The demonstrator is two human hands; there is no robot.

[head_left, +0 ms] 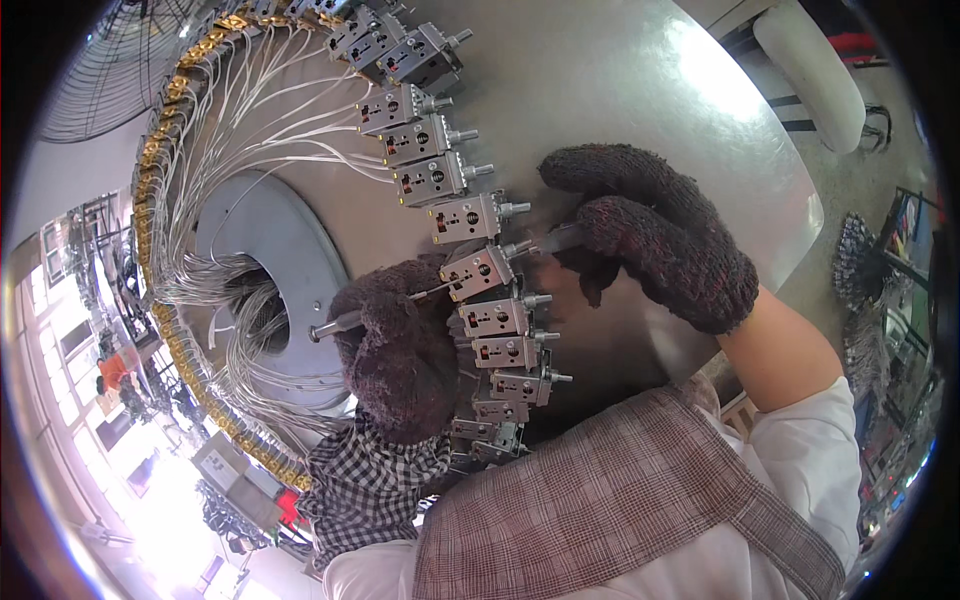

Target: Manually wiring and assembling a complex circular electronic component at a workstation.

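Observation:
Small grey metal switch boxes with threaded shafts stand in a curved row along the round metal table. One switch box (476, 272) sits between my two hands. My left hand (395, 345), in a dark knitted glove, is closed around a screwdriver (338, 326); its thin shaft reaches the left side of that box. My right hand (660, 230), gloved alike, pinches a dark cylindrical tool (562, 239) whose tip meets the box's threaded shaft. The far end of this tool is hidden in the glove.
White wires (290, 130) run from the boxes to a grey disc (318, 260) with a central hole. Gold-coloured clips (146, 205) line the curved outer rim. A bare metal tabletop (600, 70) extends to the right. A fan (120, 80) stands far left, a pale chair (810, 75) far right.

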